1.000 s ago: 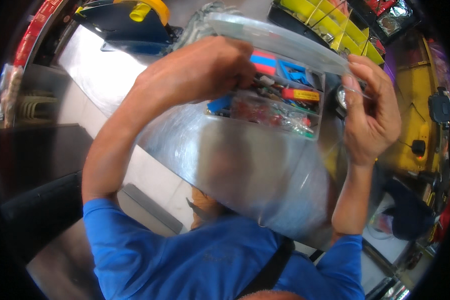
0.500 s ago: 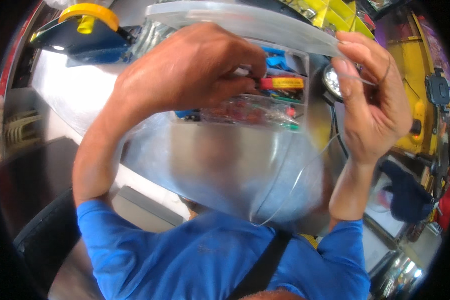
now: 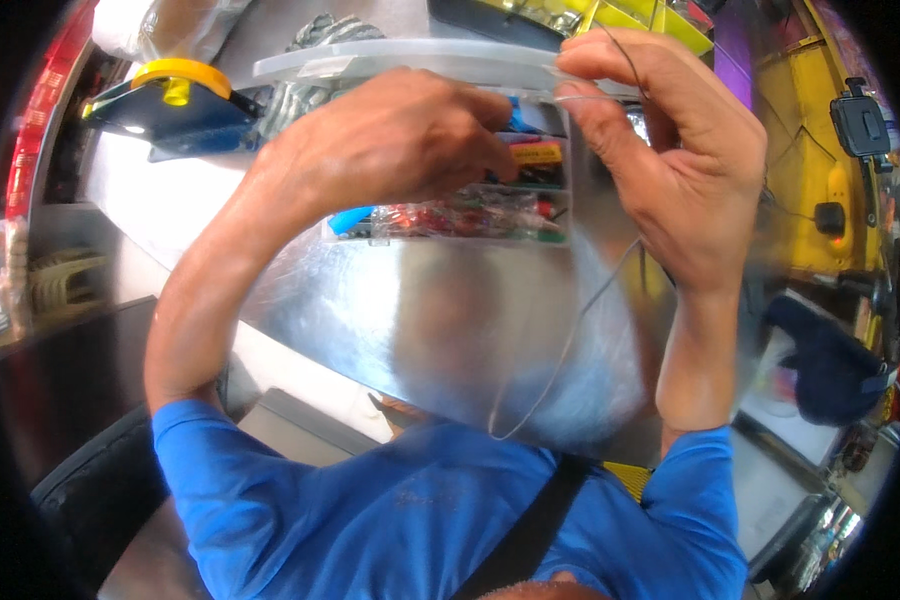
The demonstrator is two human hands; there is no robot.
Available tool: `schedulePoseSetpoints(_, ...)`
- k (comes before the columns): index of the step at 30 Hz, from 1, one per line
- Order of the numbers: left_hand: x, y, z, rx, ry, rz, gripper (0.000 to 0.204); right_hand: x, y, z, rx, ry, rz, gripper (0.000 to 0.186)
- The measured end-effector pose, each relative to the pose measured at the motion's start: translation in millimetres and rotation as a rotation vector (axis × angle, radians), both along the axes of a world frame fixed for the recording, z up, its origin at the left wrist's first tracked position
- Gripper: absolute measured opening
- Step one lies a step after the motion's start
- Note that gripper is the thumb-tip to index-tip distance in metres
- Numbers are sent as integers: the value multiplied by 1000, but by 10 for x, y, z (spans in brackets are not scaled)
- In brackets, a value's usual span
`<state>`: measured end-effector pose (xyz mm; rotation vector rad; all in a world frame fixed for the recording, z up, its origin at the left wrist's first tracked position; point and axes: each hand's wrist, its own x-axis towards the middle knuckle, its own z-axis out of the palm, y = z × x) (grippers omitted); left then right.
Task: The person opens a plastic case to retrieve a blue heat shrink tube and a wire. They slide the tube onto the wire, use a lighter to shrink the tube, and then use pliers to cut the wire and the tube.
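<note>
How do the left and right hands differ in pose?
The left hand reaches over the open box; the right hand holds the corner of its clear lid. The left hand shows its back; the right hand, its thumb side. The left hand hides whatever it may hold; the right hand's thumb and forefinger are plain to see. Both are bare, on arms with short blue sleeves.

Shiny metal tabletop (image 3: 355, 320). On it: open clear compartment box (image 3: 490, 240), dark-blue yellow-topped object (image 3: 185, 122) leftward, grey bundle (image 3: 328, 33) behind.
</note>
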<state>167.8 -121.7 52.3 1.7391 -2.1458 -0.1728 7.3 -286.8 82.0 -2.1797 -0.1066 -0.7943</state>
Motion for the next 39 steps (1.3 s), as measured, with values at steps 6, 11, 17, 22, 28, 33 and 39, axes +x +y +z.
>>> schedulePoseSetpoints(6, 39, -17, 17, -109, -184, -5, 22, 11, -25, -3, -45, -34, 7, 21)
schedulePoseSetpoints(11, 57, -36, -68, -103, -169, -24, 23, 14, -8, 42, -156, -74, -58, 18)
schedulePoseSetpoints(17, 89, 0, -137, -19, -112, -18, 19, 28, -97, 37, -83, -80, 6, 14)
schedulePoseSetpoints(22, 60, -11, -167, -94, -34, -5, 14, 88, -110, -68, -1, -228, 50, 12)
schedulePoseSetpoints(28, 15, 90, -103, -33, 135, 138, 10, -1, -44, 165, -62, -81, 19, 10)
schedulePoseSetpoints(33, -60, 221, -190, -260, 586, 225, 7, 80, -116, -27, -1, -231, 83, 11)
schedulePoseSetpoints(39, -267, 365, -428, -398, 1450, 213, 12, 63, -133, -22, -46, -218, 65, 13)
